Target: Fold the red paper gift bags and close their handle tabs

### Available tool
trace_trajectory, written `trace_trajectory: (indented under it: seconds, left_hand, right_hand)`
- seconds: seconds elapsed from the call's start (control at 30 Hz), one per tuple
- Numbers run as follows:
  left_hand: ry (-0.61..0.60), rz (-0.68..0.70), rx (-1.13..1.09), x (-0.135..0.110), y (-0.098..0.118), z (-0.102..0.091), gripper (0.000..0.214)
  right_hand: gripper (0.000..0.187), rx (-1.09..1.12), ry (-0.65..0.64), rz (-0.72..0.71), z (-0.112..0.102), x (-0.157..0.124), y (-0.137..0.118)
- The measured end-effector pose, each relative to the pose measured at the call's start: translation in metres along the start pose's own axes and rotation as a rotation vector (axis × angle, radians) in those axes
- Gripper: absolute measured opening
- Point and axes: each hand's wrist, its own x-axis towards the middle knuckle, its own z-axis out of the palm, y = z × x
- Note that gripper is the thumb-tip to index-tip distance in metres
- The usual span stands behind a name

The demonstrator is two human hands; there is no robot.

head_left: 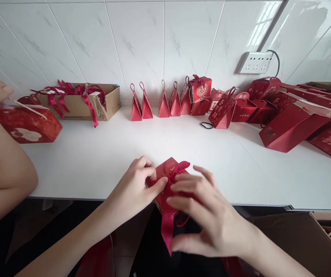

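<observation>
Leaning in at the far left, a co-worker's arm (15, 165) rests its elbow by the near edge of the white table (96, 154), the hand raised over a red bag (41, 121) with a pale cord handle. Right of that, a low cardboard carton (74, 109) stands against the tiled wall (142, 34), dark-red ribbons (89, 109) spilling over its sides, perhaps parked there to stay within reach. Next, slim tapered boxes (136, 109) stand along the far side, loops up, probably to leave the near surface free for work.

At the near edge, centre, lies the red gift box (162, 169), partly overhanging. The left hand (142, 179) is clamped on its left side, thumb pressed beside the bow, seemingly to steady it. A satin ribbon (168, 223) hangs from the bow towards the lap. The right hand (206, 209) has its fingers spread around the ribbon, thumb well apart from them; blur hides whether any fingertip touches it.

Farther right, an emblem box (201, 90) sits on another box, a power socket (254, 62) is on the wall, and larger red boxes (289, 130) lean together, perhaps bunched to save room.
</observation>
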Motion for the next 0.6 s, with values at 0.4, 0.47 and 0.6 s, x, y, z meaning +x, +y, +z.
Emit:
trace_trajectory:
  seconds: [0.4,0.47,0.6]
  left_hand:
    - [0.003,0.047,0.082,0.002,0.001,0.000,0.043]
    - [0.045,0.052,0.109,0.001,0.003,0.001,0.040]
    - [0.162,0.130,0.146,-0.004,0.009,0.003,0.014]
  right_hand:
    - [0.027,-0.062,0.096,-0.154,0.013,-0.014,-0.013]
    - [0.027,-0.037,0.105,-0.150,0.011,-0.015,-0.013]
    - [0.026,-0.035,0.099,-0.173,0.009,-0.018,-0.015]
